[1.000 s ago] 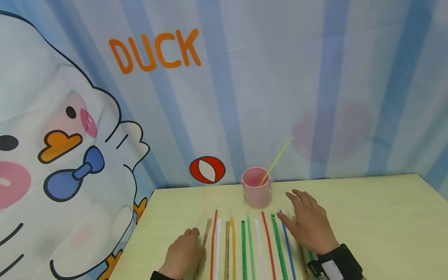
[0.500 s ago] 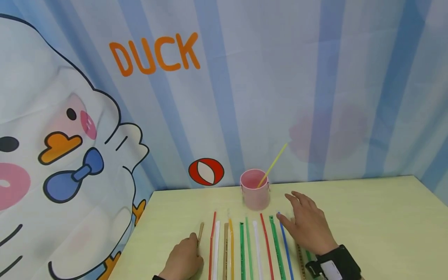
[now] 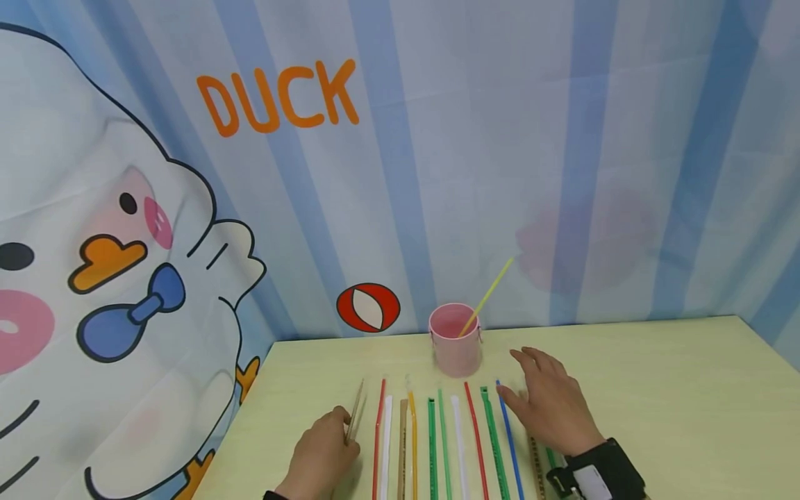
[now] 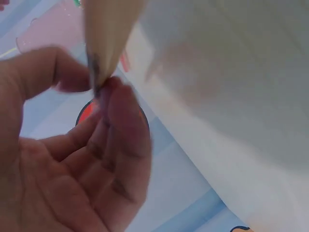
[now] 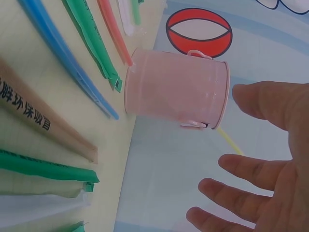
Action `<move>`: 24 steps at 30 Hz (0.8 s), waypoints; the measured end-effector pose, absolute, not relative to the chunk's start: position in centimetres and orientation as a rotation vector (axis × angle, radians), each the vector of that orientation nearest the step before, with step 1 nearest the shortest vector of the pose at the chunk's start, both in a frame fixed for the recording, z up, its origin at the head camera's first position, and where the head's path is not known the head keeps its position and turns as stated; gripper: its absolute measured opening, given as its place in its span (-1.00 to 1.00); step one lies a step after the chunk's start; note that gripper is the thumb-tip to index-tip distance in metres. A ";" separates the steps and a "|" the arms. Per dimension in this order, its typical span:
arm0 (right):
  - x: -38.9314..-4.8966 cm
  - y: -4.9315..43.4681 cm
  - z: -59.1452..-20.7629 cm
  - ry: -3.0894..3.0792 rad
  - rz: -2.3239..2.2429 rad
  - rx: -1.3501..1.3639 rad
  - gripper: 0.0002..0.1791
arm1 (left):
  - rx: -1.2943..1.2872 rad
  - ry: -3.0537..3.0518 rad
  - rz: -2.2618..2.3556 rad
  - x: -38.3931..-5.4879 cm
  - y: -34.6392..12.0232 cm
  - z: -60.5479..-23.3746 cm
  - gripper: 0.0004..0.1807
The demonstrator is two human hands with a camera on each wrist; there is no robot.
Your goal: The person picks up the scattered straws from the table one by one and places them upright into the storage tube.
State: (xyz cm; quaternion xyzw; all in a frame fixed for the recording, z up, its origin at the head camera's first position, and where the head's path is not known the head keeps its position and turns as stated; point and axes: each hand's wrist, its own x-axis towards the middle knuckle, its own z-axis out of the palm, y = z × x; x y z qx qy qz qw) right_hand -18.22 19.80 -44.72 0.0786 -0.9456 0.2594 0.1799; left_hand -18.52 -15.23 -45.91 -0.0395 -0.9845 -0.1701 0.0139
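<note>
My left hand point(image 3: 320, 448) pinches a straw in a brown paper wrapper point(image 3: 355, 411) between thumb and fingertips, at the left end of a row of straws. In the left wrist view this wrapped straw point(image 4: 110, 34) comes close to the camera, tilted up from the table. My right hand point(image 3: 556, 401) hovers over the right part of the row, fingers spread and holding nothing. Near its thumb lies a blue straw point(image 3: 511, 437). Behind the row stands a pink bucket point(image 3: 455, 355) with a yellow straw point(image 3: 494, 288) leaning in it.
Side by side on the pale table point(image 3: 687, 389) lie a red straw point(image 3: 378, 434), an orange straw point(image 3: 414, 437), a green wrapped straw point(image 3: 432, 444) and several others. A curtain point(image 3: 475, 139) printed with a duck hangs behind the table's back edge.
My left hand has taken hold of the brown wrapped straw at the row's left end and tipped it up off the table. The right hand has hardly moved.
</note>
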 end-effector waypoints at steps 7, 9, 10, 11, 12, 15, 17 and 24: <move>-18.3 20.0 -44.7 -2.672 0.735 0.214 -0.29 | -0.201 -2.842 -0.590 -19.1 -14.7 -44.8 -0.80; -18.3 20.1 -44.7 -2.671 0.732 0.212 -0.30 | -0.224 -2.767 -0.593 -19.3 -14.4 -44.1 -0.80; -18.3 20.1 -44.7 -2.672 0.732 0.208 -0.30 | -0.235 -2.734 -0.592 -19.3 -14.3 -43.7 -0.80; -18.3 20.2 -44.6 -2.673 0.732 0.207 -0.30 | -0.250 -2.702 -0.594 -19.4 -14.1 -43.2 -0.80; -18.2 20.2 -44.6 -2.674 0.733 0.206 -0.30 | -0.264 -2.669 -0.594 -19.4 -13.9 -42.7 -0.79; -18.3 20.3 -44.5 -2.680 0.730 0.201 -0.29 | -0.295 -2.575 -0.600 -19.7 -13.3 -41.3 -0.78; -18.3 20.3 -44.5 -2.683 0.731 0.201 -0.29 | -0.310 -2.519 -0.611 -19.9 -12.8 -40.5 -0.77; -18.3 20.5 -44.5 -2.674 0.744 0.204 -0.30 | -0.422 -2.330 -0.729 -20.8 -10.8 -38.8 -0.73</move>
